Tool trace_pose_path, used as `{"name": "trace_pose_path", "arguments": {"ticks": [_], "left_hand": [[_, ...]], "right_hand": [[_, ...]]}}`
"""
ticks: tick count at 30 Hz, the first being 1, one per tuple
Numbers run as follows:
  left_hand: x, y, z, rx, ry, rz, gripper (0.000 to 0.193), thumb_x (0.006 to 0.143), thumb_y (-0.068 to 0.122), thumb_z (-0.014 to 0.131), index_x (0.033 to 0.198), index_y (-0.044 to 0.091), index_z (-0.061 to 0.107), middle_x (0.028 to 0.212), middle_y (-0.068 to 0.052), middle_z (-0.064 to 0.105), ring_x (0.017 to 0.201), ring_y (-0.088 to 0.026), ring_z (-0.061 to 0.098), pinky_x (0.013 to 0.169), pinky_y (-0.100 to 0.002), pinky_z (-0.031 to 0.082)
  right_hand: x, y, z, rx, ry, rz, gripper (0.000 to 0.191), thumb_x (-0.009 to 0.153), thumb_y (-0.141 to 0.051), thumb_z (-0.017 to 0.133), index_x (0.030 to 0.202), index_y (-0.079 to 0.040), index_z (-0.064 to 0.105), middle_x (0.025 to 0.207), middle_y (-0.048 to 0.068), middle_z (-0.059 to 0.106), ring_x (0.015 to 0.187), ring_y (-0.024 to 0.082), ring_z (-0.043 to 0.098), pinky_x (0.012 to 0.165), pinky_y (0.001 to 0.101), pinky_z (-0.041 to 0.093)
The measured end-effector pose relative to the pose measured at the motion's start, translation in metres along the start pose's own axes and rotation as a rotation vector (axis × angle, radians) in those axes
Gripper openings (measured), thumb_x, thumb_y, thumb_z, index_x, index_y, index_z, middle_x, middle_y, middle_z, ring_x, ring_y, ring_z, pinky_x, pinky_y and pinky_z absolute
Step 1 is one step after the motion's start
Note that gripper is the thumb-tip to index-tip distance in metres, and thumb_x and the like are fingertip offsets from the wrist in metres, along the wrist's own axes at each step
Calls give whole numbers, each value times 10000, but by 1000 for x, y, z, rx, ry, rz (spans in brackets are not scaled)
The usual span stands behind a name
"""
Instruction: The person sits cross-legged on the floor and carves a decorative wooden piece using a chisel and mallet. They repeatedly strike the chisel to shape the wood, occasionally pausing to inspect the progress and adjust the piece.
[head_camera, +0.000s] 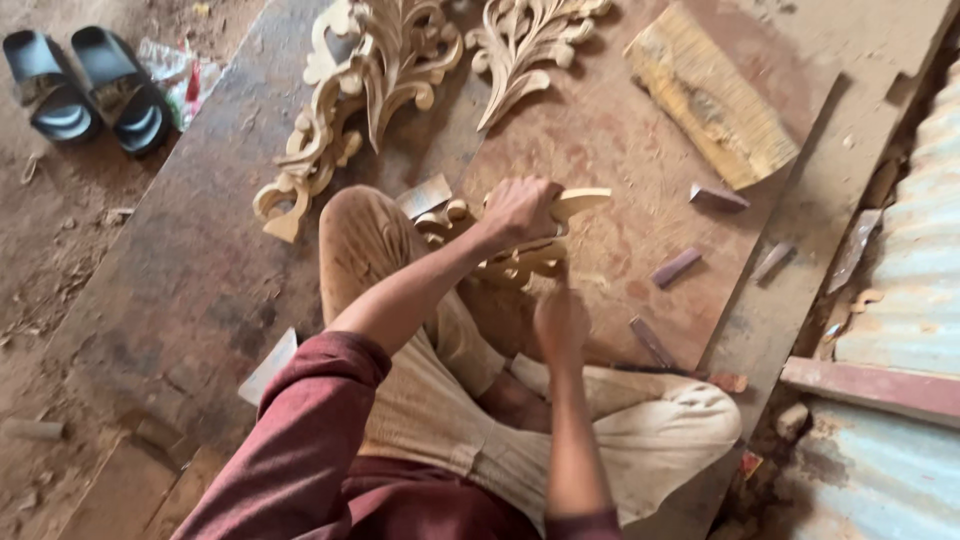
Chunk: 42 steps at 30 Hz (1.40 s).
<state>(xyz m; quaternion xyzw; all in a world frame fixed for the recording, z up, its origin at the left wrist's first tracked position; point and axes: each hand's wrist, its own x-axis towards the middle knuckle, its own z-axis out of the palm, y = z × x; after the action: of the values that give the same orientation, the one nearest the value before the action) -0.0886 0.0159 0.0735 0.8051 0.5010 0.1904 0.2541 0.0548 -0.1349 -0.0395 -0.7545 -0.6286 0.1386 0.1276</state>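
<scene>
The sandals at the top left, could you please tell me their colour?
The pair of sandals is black, seen best in the head view.

Seated person, centre frame. Left hand (520, 208) grips a carved wooden ornament (520, 255) over the knee; right hand (560, 322) pressed just below it. Black sandals (85, 88) upper left; wood block (710, 100) upper right.

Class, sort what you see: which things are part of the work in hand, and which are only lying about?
In hand: left hand, right hand, small carved wooden ornament.

Lying about: large carved scrollwork, leaf carving, rough wood block, black sandals, small wood offcuts.
</scene>
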Motion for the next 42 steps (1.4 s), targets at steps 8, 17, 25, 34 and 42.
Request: {"name": "trace_pose_path", "arguments": {"ticks": [8, 17, 25, 34, 42], "left_hand": [[1, -1, 3, 37, -46, -36, 385, 741, 265, 791, 1090, 107, 753, 938, -164, 727, 860, -303, 703, 721, -464, 542], [3, -6, 7, -19, -7, -1, 376, 708, 238, 803, 1056, 100, 768, 872, -150, 736, 766, -299, 718, 654, -452, 551], [5, -9, 11, -3, -44, -34, 339, 727, 201, 758, 1046, 87, 763, 875, -141, 745, 727, -277, 724, 619, -438, 563], [3, -11, 12, 50, 61, 38, 310, 676, 259, 784, 922, 69, 778, 717, -166, 711, 598, -302, 667, 494, -459, 498], [3, -16, -4, 89, 32, 36, 198, 745, 194, 753, 891, 60, 745, 688, -154, 685, 571, -284, 647, 474, -445, 471]], "right_hand": [[4, -1, 2, 48, -1, -45, 535, 968, -193, 568, 1490, -133, 465, 860, 232, 700, 779, 453, 686, 680, 579, 532], [-2, -21, -23, 106, -23, -15, 508, 968, -163, 566, 1468, -118, 487, 827, 250, 695, 766, 472, 675, 668, 587, 523], [-6, -8, -4, 90, 32, -46, 213, 1067, -204, 541, 1244, -128, 631, 862, 201, 715, 811, 438, 691, 709, 579, 531], [1, -25, -22, 99, 23, -87, 257, 985, -157, 544, 1227, -106, 615, 811, 170, 720, 730, 393, 710, 664, 548, 551], [-14, -24, -8, -26, -19, 74, 414, 921, -227, 611, 1322, -165, 525, 797, 177, 728, 744, 399, 712, 665, 544, 559]]}}
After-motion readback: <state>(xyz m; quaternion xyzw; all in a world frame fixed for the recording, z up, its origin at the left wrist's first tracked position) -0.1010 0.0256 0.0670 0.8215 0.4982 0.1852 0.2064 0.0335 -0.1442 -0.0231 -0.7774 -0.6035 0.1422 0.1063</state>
